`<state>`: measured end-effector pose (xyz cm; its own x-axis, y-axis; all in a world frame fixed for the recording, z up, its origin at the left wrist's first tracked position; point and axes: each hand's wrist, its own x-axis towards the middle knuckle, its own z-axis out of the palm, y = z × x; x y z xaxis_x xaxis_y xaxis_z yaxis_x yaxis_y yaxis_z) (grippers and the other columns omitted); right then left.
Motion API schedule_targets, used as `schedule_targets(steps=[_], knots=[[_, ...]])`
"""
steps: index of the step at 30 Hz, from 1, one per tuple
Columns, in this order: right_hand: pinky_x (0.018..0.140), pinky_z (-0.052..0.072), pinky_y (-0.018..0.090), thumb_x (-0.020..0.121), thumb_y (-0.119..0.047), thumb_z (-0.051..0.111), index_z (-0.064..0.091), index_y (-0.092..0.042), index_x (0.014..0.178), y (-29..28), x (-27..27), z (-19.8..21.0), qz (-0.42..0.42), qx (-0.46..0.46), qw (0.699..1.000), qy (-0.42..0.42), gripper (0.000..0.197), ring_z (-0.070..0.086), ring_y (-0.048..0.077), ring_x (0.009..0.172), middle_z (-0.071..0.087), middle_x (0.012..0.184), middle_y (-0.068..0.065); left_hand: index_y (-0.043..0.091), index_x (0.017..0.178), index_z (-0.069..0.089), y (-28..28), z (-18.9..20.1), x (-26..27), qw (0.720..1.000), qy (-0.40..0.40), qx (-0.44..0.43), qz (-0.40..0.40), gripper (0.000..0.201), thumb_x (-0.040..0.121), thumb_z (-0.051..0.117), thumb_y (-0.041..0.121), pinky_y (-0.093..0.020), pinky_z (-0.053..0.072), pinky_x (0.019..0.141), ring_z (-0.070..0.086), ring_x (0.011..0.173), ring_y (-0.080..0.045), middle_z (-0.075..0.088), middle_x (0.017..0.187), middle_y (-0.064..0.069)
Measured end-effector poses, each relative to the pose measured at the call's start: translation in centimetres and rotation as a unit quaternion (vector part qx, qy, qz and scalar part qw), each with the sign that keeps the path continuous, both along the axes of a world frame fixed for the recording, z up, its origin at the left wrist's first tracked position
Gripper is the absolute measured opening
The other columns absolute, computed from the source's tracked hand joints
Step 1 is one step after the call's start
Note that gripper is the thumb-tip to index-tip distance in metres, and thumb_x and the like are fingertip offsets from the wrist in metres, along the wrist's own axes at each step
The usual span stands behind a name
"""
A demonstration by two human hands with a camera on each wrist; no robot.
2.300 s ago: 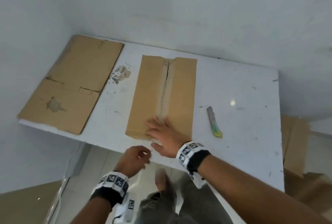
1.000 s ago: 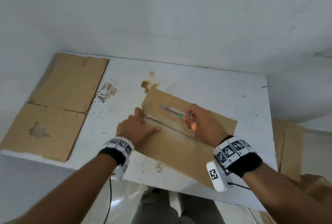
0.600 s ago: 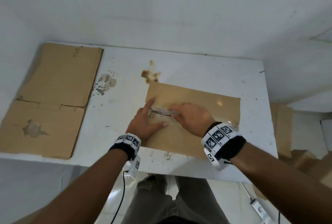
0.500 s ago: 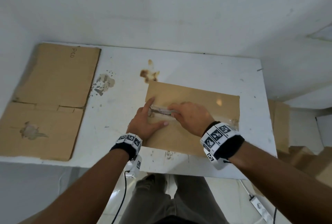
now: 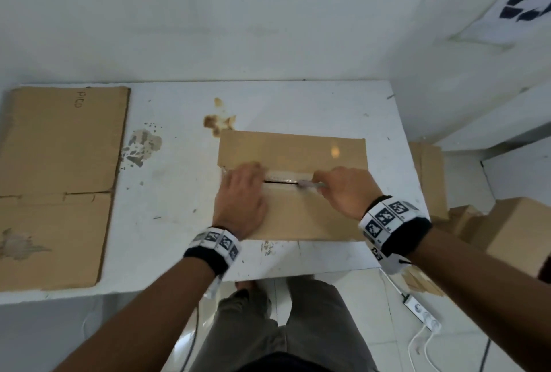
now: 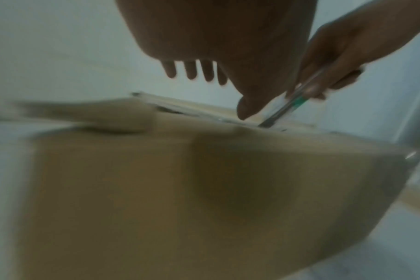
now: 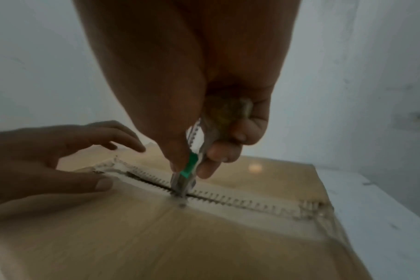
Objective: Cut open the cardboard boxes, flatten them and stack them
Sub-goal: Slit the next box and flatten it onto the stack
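Brown cardboard box (image 5: 316, 216) lying near the middle of the white table (image 5: 179, 169), seam across the top running left to right, taped over with pale tape. Left hand (image 5: 243, 198) spread flat on the box's left end, fingers straight, pressing down beside the seam. Right hand (image 5: 346, 189) curled round a slim metal utility knife with a green slider (image 7: 191, 170), thumb and fingers clamped on the handle, blade tip sunk into the seam about midway along. Dark slit (image 5: 280, 182) open between the two hands; tape to the right of the blade intact in the right wrist view. Large flattened brown cardboard sheet (image 5: 56, 180) on the table's left end, well apart from the box. More brown cardboard boxes (image 5: 512, 231) on the floor to the right of the table.
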<state>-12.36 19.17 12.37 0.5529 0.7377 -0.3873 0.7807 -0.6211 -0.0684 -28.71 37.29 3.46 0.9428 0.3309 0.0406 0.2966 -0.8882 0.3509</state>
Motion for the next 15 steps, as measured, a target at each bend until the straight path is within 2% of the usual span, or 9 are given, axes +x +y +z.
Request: schedule_targets(steps=[1, 2, 4, 6, 7, 9, 12, 15], knots=[[0.069, 0.056, 0.04, 0.103, -0.037, 0.043, 0.061, -0.026, 0.11, -0.1, -0.3, -0.3, -0.003, 0.001, 1.0, 0.005, 0.022, 0.065, 0.029, 0.074, 0.065, 0.084, 0.002, 0.015, 0.142, 0.049, -1.8, 0.1, 0.7, 0.999, 0.007, -0.017, -0.041, 0.058, 0.092, 0.055, 0.043, -0.047, 0.03, 0.115, 0.045, 0.135, -0.032, 0.048, 0.146, -0.009], [0.071, 0.055, 0.039, 0.103, -0.036, 0.045, 0.061, -0.027, 0.111, -0.3, -0.5, -0.5, -0.006, 0.007, 1.0, 0.01, 0.02, 0.065, 0.029, 0.077, 0.065, 0.087, 0.002, 0.014, 0.142, 0.05, -3.4, -0.2, 1.2, 0.998, 0.023, -0.034, -0.054, 0.06, 0.094, 0.052, 0.049, -0.045, 0.027, 0.117, 0.044, 0.136, -0.03, 0.049, 0.145, -0.007], [0.07, 0.05, 0.036, 0.102, -0.037, 0.046, 0.061, -0.032, 0.115, -1.8, 0.5, -0.4, -0.021, 0.019, 0.999, 0.024, 0.02, 0.064, 0.027, 0.082, 0.064, 0.093, 0.001, 0.015, 0.149, 0.045, -5.2, -1.2, 1.5, 0.997, 0.049, -0.037, -0.04, 0.076, 0.095, 0.042, 0.068, -0.044, 0.022, 0.122, 0.037, 0.143, -0.026, 0.043, 0.152, -0.005], [0.067, 0.044, 0.033, 0.103, -0.037, 0.044, 0.06, -0.036, 0.117, -5.3, 3.1, 0.3, -0.038, 0.005, 0.999, 0.023, 0.022, 0.061, 0.024, 0.079, 0.066, 0.097, 0.001, 0.016, 0.155, 0.037, -5.3, -2.2, 1.1, 0.996, 0.072, -0.014, -0.044, 0.088, 0.094, 0.032, 0.079, -0.045, 0.015, 0.127, 0.028, 0.15, -0.024, 0.036, 0.16, -0.004], [0.064, 0.042, 0.031, 0.103, -0.037, 0.043, 0.061, -0.038, 0.117, -7.5, 4.6, 0.6, -0.045, -0.005, 0.999, 0.017, 0.022, 0.059, 0.021, 0.075, 0.066, 0.096, 0.0, 0.016, 0.156, 0.036, -5.2, -2.5, 0.9, 0.996, 0.077, -0.005, -0.046, 0.09, 0.093, 0.031, 0.081, -0.046, 0.014, 0.127, 0.027, 0.151, -0.025, 0.035, 0.161, -0.004], [0.058, 0.041, 0.029, 0.103, -0.037, 0.046, 0.062, -0.038, 0.116, -11.1, 6.5, 0.9, -0.059, -0.009, 0.998, 0.01, 0.02, 0.058, 0.016, 0.068, 0.065, 0.087, -0.005, 0.013, 0.149, 0.044, -5.9, -2.1, 1.6, 0.997, 0.074, 0.009, -0.02, 0.086, 0.091, 0.036, 0.076, -0.05, 0.019, 0.125, 0.035, 0.145, -0.029, 0.043, 0.152, -0.008], [0.058, 0.043, 0.03, 0.103, -0.038, 0.044, 0.061, -0.036, 0.114, -12.3, 6.7, -0.5, -0.046, 0.004, 0.999, 0.01, 0.019, 0.062, 0.021, 0.07, 0.063, 0.083, -0.004, 0.01, 0.132, 0.054, -9.8, -0.7, 5.0, 0.998, 0.059, 0.006, 0.035, 0.072, 0.082, 0.042, 0.061, -0.053, 0.028, 0.117, 0.045, 0.127, -0.033, 0.052, 0.133, -0.011], [0.061, 0.041, 0.032, 0.103, -0.038, 0.045, 0.059, -0.036, 0.115, -12.8, 6.9, -1.6, -0.033, 0.031, 0.999, 0.012, 0.019, 0.064, 0.025, 0.078, 0.064, 0.089, -0.001, 0.016, 0.138, 0.052, -13.9, -1.4, 7.2, 0.998, 0.05, -0.009, -0.024, 0.072, 0.09, 0.039, 0.067, -0.053, 0.024, 0.12, 0.045, 0.129, -0.029, 0.05, 0.136, -0.006]])
